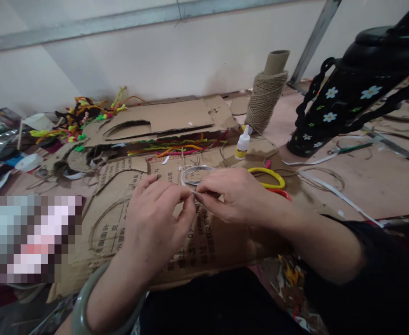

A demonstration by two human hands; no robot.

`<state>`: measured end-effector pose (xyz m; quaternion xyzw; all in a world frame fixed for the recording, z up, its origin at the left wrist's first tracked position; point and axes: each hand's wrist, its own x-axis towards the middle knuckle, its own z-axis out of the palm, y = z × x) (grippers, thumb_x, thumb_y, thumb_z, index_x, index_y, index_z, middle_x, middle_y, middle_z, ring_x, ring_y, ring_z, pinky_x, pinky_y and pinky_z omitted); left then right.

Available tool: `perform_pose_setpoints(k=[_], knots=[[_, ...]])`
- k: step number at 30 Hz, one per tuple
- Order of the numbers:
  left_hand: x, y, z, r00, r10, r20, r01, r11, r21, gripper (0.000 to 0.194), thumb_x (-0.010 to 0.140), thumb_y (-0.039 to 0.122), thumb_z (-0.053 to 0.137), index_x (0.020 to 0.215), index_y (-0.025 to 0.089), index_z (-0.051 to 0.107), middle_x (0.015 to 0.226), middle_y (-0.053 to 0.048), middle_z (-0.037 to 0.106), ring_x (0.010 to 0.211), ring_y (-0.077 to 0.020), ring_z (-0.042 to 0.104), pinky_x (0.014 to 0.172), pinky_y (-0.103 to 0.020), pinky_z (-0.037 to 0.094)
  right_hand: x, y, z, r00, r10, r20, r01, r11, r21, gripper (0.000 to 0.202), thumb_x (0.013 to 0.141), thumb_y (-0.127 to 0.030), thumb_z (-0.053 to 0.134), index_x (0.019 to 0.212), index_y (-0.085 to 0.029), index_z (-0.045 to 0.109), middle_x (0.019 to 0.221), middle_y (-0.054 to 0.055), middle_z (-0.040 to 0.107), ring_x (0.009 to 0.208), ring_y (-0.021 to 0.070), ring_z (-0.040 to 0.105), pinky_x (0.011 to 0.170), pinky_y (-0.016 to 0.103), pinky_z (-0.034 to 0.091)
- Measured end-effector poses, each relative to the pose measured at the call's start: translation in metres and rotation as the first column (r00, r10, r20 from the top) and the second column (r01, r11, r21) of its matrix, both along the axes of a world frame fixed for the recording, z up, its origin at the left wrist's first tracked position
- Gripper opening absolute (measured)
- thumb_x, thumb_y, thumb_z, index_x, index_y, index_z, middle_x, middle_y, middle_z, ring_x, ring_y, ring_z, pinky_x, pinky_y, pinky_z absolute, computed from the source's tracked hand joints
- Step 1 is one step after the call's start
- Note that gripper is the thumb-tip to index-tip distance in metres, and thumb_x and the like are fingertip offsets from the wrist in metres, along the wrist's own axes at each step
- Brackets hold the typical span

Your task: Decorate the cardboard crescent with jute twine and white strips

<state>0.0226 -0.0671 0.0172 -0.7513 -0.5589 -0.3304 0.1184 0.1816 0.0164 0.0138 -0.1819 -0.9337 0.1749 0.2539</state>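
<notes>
Over a printed cardboard sheet, my left hand and my right hand meet with their fingertips almost touching. Both pinch the near side of a small pale hoop, which looks wound with a whitish strip. The exact spot between the fingertips is partly hidden. A thin tan cord curves over the cardboard left of my left hand. Just beyond my right hand are a yellow loop and a red one, which look like scissor handles. A small white glue bottle stands upright behind them.
A twine spool stands at the back beside a tall black flowered bottle. Cut cardboard lies along the wall, with colourful pipe cleaners at its left. White strips trail on the right. A blurred-out item lies at left.
</notes>
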Motion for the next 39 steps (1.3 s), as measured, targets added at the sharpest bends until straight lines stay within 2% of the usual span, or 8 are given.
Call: perform_pose_setpoints(k=[5,10,14,17,23,30,35,39], knots=[[0.010,-0.003,0.003,0.986,0.046,0.160,-0.060,0.995,0.086,0.011,0.074,0.011,0.057,0.070,0.022,0.055,0.065,0.003,0.062,0.065,-0.0151,0.057,0.072,-0.030,0.044,-0.005,-0.011,-0.005,0.958,-0.105,-0.268,0.145,0.981,0.132,0.021,0.085,-0.021,0.046,0.070,-0.015,0.058,0.062,0.001,0.058,0.060,0.0105,0.049,0.059,0.023,0.036],[0.024,-0.011,0.010,0.884,0.090,0.458,-0.082,0.996,-0.038,0.010,0.079,0.018,0.057,0.070,0.022,0.059,0.066,0.004,0.060,0.063,-0.0122,0.054,0.064,-0.026,0.043,-0.006,-0.019,-0.006,0.910,-0.062,-0.410,0.120,0.986,0.117,0.015,0.085,-0.018,0.048,0.072,-0.017,0.056,0.062,-0.001,0.053,0.059,0.0092,0.046,0.059,0.022,0.037],[0.021,-0.012,0.005,0.653,0.175,0.737,-0.095,0.984,-0.149,0.008,0.077,0.022,0.061,0.069,0.022,0.063,0.064,0.002,0.061,0.064,-0.0139,0.056,0.062,-0.027,0.044,0.000,-0.017,0.000,0.895,-0.078,-0.440,0.131,0.987,0.089,0.014,0.084,-0.018,0.048,0.071,-0.017,0.054,0.062,-0.002,0.052,0.059,0.0090,0.046,0.059,0.022,0.037],[0.014,-0.018,0.006,0.392,0.146,0.908,-0.087,0.989,-0.122,0.011,0.077,0.018,0.063,0.066,0.021,0.064,0.065,0.003,0.063,0.068,-0.0110,0.058,0.066,-0.021,0.046,0.008,-0.004,0.007,0.836,-0.269,-0.479,0.269,0.960,-0.070,0.016,0.087,-0.020,0.047,0.074,-0.017,0.055,0.061,-0.003,0.049,0.055,0.0080,0.043,0.055,0.021,0.035],[0.013,-0.042,0.017,0.317,0.075,0.945,-0.035,0.997,-0.068,0.005,0.077,0.025,0.068,0.073,0.022,0.068,0.072,0.004,0.066,0.080,-0.0098,0.062,0.083,-0.017,0.047,0.007,0.033,0.000,0.902,-0.331,-0.276,0.312,0.943,-0.114,0.019,0.087,-0.029,0.051,0.079,-0.015,0.061,0.066,-0.002,0.057,0.061,0.0093,0.048,0.058,0.021,0.034],[-0.003,-0.045,0.001,0.172,0.058,0.983,0.100,0.992,-0.076,0.010,0.081,0.027,0.063,0.074,0.022,0.069,0.071,0.003,0.066,0.076,-0.0084,0.062,0.078,-0.015,0.049,-0.007,0.054,-0.022,0.890,-0.385,0.245,0.394,0.919,0.011,0.020,0.085,-0.028,0.052,0.078,-0.016,0.065,0.074,0.005,0.066,0.067,0.0145,0.056,0.060,0.025,0.034],[-0.013,-0.044,-0.010,-0.002,0.119,0.993,0.201,0.973,-0.116,0.016,0.076,0.033,0.067,0.081,0.020,0.072,0.075,-0.002,0.070,0.077,-0.0125,0.065,0.079,-0.021,0.050,-0.013,0.061,-0.025,0.876,-0.399,0.271,0.403,0.914,0.042,0.015,0.081,-0.019,0.053,0.080,-0.012,0.066,0.081,0.011,0.068,0.075,0.0193,0.060,0.065,0.028,0.039],[-0.012,-0.044,-0.012,-0.067,0.149,0.987,0.286,0.950,-0.124,0.015,0.077,0.031,0.066,0.085,0.019,0.072,0.076,-0.003,0.071,0.078,-0.0120,0.065,0.078,-0.020,0.049,-0.017,0.043,-0.014,0.935,-0.329,0.134,0.329,0.944,0.016,0.023,0.088,-0.022,0.046,0.096,-0.015,0.065,0.097,0.008,0.068,0.089,0.0165,0.060,0.077,0.027,0.042]])
